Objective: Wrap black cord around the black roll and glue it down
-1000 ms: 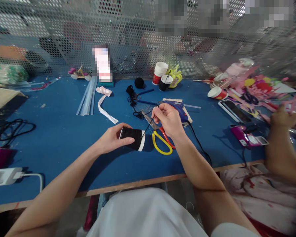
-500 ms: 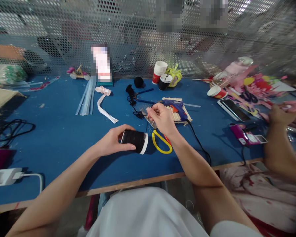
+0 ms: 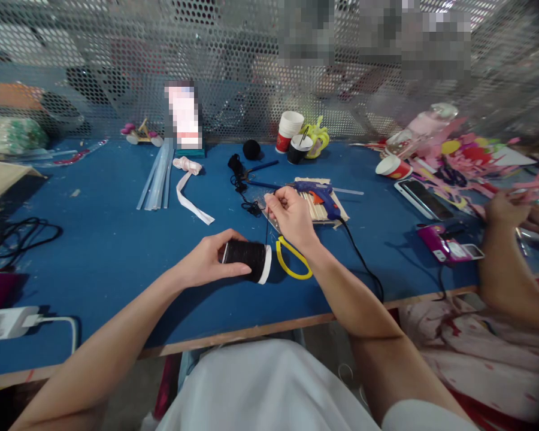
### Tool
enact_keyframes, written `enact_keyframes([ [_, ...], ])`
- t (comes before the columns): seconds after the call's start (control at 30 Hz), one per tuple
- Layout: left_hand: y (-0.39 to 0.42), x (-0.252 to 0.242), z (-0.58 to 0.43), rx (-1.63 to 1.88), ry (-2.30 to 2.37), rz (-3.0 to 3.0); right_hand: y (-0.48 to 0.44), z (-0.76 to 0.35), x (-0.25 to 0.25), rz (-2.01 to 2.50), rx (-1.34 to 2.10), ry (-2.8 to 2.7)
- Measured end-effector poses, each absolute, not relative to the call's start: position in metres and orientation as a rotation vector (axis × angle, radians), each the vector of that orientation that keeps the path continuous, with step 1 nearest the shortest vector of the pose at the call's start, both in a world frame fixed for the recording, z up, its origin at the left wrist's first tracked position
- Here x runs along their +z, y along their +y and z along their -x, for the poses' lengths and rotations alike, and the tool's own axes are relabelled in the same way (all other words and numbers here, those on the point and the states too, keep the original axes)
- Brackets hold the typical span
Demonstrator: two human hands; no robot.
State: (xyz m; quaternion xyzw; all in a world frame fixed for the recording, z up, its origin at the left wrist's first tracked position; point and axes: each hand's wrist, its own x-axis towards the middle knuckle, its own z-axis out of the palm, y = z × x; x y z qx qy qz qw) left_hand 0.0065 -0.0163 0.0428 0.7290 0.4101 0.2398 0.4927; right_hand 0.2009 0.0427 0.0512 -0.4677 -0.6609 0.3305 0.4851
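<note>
Black-wound cup (image 3: 244, 257) is gripped sideways by the left hand (image 3: 208, 258), with blue table (image 3: 233, 308) showing between it and the front edge (image 3: 260, 328), white rim (image 3: 265, 267) near the yellow handle (image 3: 300, 276), while the right hand (image 3: 291, 216) pinches its black strand (image 3: 266, 231).

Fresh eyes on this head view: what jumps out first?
Probably the black-wrapped cylinder with a white rim, front and centre in the left hand, a black strand rising from it to the right hand. Next, the yellow scissor handle just right of it, then the mostly pink pile at far right.
</note>
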Motion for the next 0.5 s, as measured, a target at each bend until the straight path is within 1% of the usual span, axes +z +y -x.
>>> enact_keyframes([
  [0.5, -0.0146, 0.0359, -0.0059, 0.959, 0.888, -2.038, 0.0386, -0.2001, 0.0415, 1.200, 0.860, -1.716],
])
